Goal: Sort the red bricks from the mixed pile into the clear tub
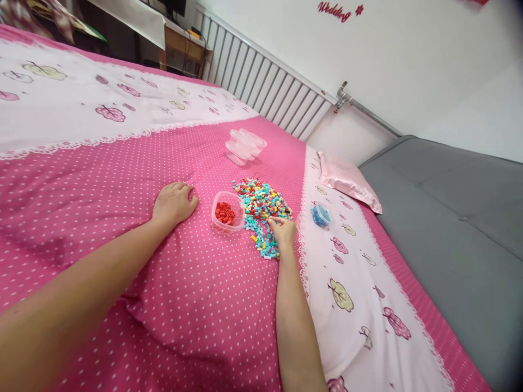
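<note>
In the head view, a pink bedspread [229, 321] with white dots carries a loose pile [265, 198] of small bricks in turquoise, red, yellow and other colours. The right hand [285, 231] is at the near right side of the pile, its thumb and fingers drawn narrow over the bricks; whether they hold one is too small to tell. Just left of the pile stands a clear tub [227, 231], upright and open at the top, with red bricks [225, 214] lying in it. The left hand [175, 202] rests palm down on the bedspread, left of the tub and apart from it, its fingers loosely bent, with nothing visible in them.

Beyond the pile, more clear tubs [244, 147] sit in a cluster on the dotted cloth. To the right of the right hand, on a white printed band, is a small container [321, 215] of blue pieces. Farther back, a pink pillow [349, 182] lies near a grey headboard [449, 201]. A white railing [265, 71] runs along the bed's far side, and red "Wedding" lettering [335, 11] hangs on the wall.
</note>
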A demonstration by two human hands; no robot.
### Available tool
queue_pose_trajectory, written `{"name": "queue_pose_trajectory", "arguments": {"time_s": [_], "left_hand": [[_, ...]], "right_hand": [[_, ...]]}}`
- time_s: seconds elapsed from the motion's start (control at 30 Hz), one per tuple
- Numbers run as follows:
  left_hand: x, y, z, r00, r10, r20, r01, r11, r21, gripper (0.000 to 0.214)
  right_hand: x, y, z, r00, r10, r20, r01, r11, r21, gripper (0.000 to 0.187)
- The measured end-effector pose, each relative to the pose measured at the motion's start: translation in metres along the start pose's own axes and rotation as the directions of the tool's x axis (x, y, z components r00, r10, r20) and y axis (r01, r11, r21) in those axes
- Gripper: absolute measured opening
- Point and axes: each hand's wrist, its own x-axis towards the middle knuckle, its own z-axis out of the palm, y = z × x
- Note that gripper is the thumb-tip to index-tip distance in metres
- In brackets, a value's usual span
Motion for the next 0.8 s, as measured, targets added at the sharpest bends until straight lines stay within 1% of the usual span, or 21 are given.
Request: {"name": "queue_pose_trajectory", "arguments": {"time_s": [0.17, 0.3, 0.4, 0.47, 0.5, 0.57, 0.63, 0.7, 0.8], "left_hand": [[0.0, 0.0, -0.001, 1.0, 0.002, -0.006, -0.002, 1.0, -0.026, 0.048], [0.0, 0.0, 0.0, 1.0, 0.007, -0.01, -0.007, 1.0, -0.013, 0.048], [0.0, 0.0, 0.0, 1.0, 0.006, -0.006, -0.006, 1.0, -0.007, 0.048], [0.001, 0.0, 0.0, 1.0, 0.001, -0.003, -0.001, 1.0, -0.012, 0.048], [0.001, 0.0, 0.0, 1.0, -0.002, -0.002, 0.002, 1.0, -0.018, 0.048], [0.001, 0.0, 0.0, 1.0, -0.001, -0.001, 0.001, 0.999, -0.036, 0.048], [0.001, -0.001, 0.0, 1.0, 0.001, 0.0, -0.001, 0.999, -0.049, 0.048], [0.001, -0.001, 0.0, 1.0, -0.001, 0.003, 0.001, 0.999, -0.047, 0.048], [0.001, 0.0, 0.0, 1.0, -0.004, 0.006, 0.004, 1.0, -0.023, 0.048]], "right_hand": [[-0.001, 0.001, 0.004, 0.998, -0.063, 0.004, 0.063, 0.996, -0.066, 0.032], [0.001, 0.003, 0.006, 0.999, -0.049, 0.002, 0.049, 0.996, -0.073, 0.033], [0.002, 0.004, 0.005, 1.0, -0.003, -0.015, 0.003, 0.999, 0.033, 0.034], [0.003, 0.003, 0.004, 0.998, 0.048, -0.029, -0.042, 0.982, 0.184, 0.035], [0.003, 0.003, 0.003, 0.997, 0.075, -0.033, -0.063, 0.958, 0.281, 0.034], [0.002, 0.0, 0.001, 0.992, 0.124, -0.024, -0.096, 0.867, 0.489, 0.032], [0.001, -0.003, -0.003, 0.985, 0.17, 0.04, -0.153, 0.732, 0.664, 0.029], [0.001, -0.006, -0.008, 0.969, 0.193, 0.155, -0.239, 0.57, 0.786, 0.027], [0.001, -0.011, -0.019, 0.935, 0.152, 0.321, -0.353, 0.297, 0.887, 0.026]]}}
